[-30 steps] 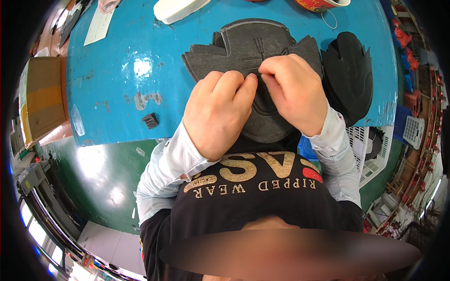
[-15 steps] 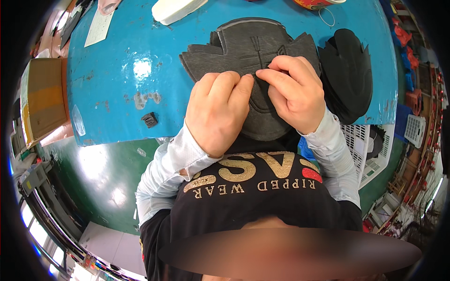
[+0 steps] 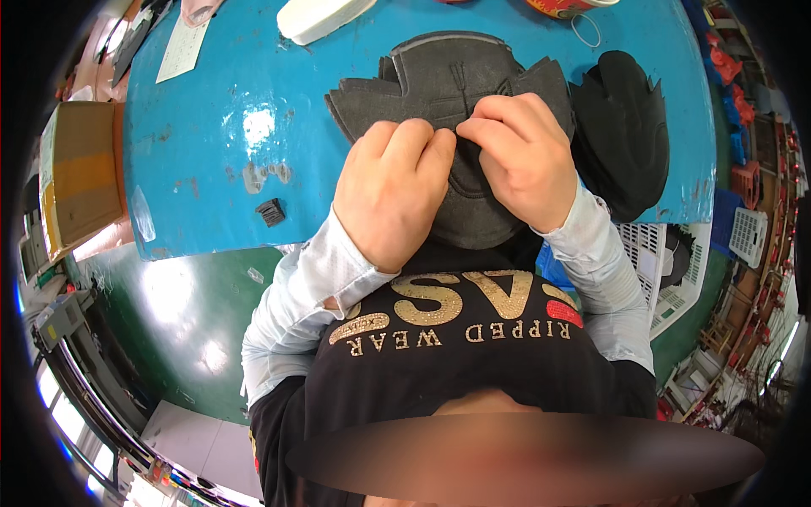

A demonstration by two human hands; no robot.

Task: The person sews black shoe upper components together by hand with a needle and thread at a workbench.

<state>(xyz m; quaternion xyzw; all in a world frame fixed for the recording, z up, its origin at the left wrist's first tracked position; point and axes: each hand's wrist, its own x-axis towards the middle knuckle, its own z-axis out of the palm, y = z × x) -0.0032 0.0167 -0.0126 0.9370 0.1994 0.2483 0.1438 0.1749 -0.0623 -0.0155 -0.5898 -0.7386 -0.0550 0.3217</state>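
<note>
A stack of dark grey, soft-looking shaped pieces (image 3: 439,89) lies at the table's near edge in front of me. The pieces have a rounded top, jagged side points and stitched or pressed lines on the top face. My left hand (image 3: 393,190) rests over the stack's left half, fingers curled, thumb and forefinger pinched near its middle. Close beside it, my right hand (image 3: 525,165) is also pinched, its fingertips almost meeting the left ones. Whatever the fingertips hold is hidden or too small to name. To the right lies a second stack of similar black pieces (image 3: 621,135).
The blue table (image 3: 194,169) carries a small black scrap (image 3: 270,212), a white block (image 3: 325,17), a paper sheet (image 3: 182,55) and a red patterned bowl (image 3: 570,7). A cardboard box (image 3: 80,177) stands left; a white plastic basket (image 3: 646,266) stands below the right edge.
Both hands stay pinched together over the stack. The right hand has shifted slightly up and left; its fingers now cover more of the lines on the top piece.
</note>
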